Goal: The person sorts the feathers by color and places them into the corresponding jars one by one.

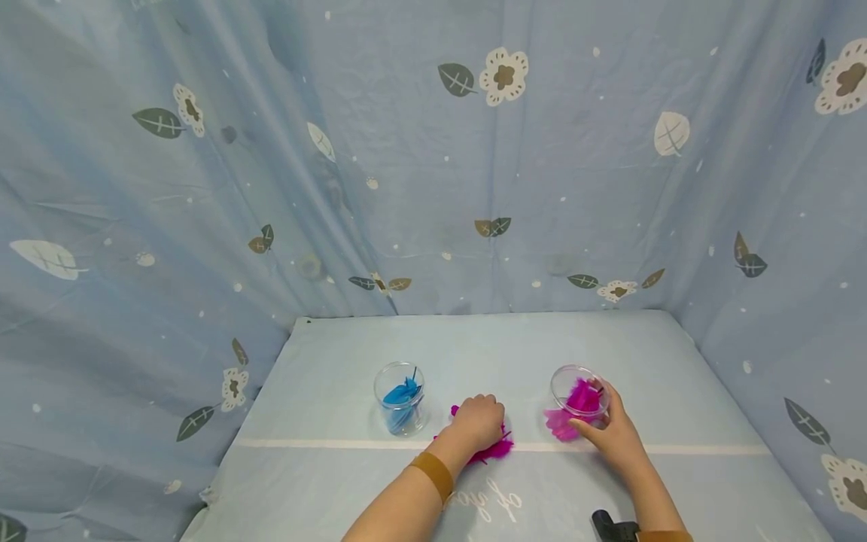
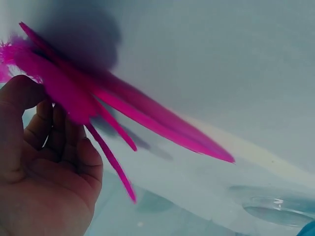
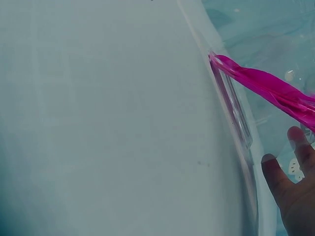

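Observation:
My left hand [image 1: 479,421] pinches magenta feathers [image 2: 162,120] low over the middle of the table, their narrow tips pointing away from the palm in the left wrist view. Part of that bunch [image 1: 497,449] shows below the hand in the head view. Over on the right, my right hand [image 1: 619,433] holds a clear cup [image 1: 562,380] by its side, thumb in front and fingers round the far right. Pink feathers [image 1: 582,397] lie in this cup, and a long feather [image 3: 275,91] appears at its rim in the right wrist view.
A second clear cup [image 1: 391,376] with blue feathers [image 1: 403,403] stands left of my left hand. The table [image 1: 488,339] has a pale stripe across it and a blue patterned curtain [image 1: 420,150] behind. A black object [image 1: 612,527] sits by my right wrist.

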`<act>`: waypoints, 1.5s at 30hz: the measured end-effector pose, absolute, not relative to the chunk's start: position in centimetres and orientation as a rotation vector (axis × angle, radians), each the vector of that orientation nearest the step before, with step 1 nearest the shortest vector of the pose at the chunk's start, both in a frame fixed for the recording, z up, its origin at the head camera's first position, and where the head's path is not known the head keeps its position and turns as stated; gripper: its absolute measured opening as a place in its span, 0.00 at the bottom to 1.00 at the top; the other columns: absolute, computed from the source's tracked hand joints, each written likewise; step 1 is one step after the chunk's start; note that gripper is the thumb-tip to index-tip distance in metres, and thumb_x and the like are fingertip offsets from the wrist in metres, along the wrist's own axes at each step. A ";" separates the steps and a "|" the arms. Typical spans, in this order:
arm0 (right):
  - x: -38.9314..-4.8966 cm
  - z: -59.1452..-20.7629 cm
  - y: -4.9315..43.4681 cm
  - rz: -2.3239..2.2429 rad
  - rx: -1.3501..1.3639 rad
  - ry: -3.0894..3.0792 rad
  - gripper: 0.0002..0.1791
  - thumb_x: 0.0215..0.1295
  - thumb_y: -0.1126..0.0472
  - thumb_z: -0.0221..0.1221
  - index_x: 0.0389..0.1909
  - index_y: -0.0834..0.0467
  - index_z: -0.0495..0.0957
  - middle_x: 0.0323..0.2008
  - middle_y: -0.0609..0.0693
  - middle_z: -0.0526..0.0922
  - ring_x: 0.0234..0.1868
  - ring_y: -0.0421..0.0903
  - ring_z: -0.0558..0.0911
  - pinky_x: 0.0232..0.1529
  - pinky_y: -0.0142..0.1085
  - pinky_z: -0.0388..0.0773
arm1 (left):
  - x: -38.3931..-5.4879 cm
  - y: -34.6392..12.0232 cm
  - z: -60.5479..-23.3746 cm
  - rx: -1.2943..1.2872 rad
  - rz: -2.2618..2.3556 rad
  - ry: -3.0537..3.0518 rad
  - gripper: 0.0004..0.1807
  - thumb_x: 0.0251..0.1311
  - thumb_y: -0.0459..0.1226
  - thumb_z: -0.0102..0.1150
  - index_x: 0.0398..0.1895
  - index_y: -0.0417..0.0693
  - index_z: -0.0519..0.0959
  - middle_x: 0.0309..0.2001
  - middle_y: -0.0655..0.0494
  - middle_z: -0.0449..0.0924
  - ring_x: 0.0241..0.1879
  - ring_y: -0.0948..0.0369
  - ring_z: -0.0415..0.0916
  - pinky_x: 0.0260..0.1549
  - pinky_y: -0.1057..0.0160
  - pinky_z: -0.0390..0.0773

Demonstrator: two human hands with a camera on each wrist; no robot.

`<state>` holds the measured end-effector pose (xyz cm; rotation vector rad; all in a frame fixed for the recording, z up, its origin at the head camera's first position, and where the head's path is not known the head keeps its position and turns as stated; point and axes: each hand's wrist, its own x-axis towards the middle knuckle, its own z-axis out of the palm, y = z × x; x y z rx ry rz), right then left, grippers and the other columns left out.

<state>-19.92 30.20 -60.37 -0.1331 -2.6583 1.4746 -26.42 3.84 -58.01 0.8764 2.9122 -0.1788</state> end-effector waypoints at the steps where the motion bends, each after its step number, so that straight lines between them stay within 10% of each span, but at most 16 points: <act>1: -19.9 -60.3 30.2 1.471 -0.132 -2.658 0.63 0.56 0.43 0.70 0.79 0.53 0.36 0.74 0.70 0.53 0.70 0.77 0.59 0.64 0.67 0.61 | -26.4 3.8 -58.0 0.895 -0.192 2.920 0.07 0.61 0.44 0.60 0.36 0.53 0.80 0.34 0.58 0.75 0.35 0.59 0.72 0.40 0.62 0.75; 23: -19.9 -60.3 30.1 1.472 -0.130 -2.664 0.62 0.56 0.42 0.69 0.79 0.54 0.36 0.74 0.71 0.53 0.69 0.77 0.60 0.64 0.65 0.63 | -27.2 2.8 -56.2 1.025 -0.043 2.858 0.01 0.60 0.43 0.61 0.32 0.60 0.80 0.27 0.65 0.75 0.28 0.63 0.70 0.34 0.64 0.74; 45: -20.1 -60.8 30.3 1.475 -0.075 -2.612 0.60 0.57 0.45 0.70 0.79 0.54 0.39 0.73 0.69 0.58 0.69 0.74 0.62 0.64 0.65 0.63 | -29.1 7.6 -46.0 0.989 0.645 2.945 0.05 0.68 0.46 0.58 0.41 0.61 0.82 0.35 0.70 0.79 0.34 0.72 0.73 0.38 0.73 0.77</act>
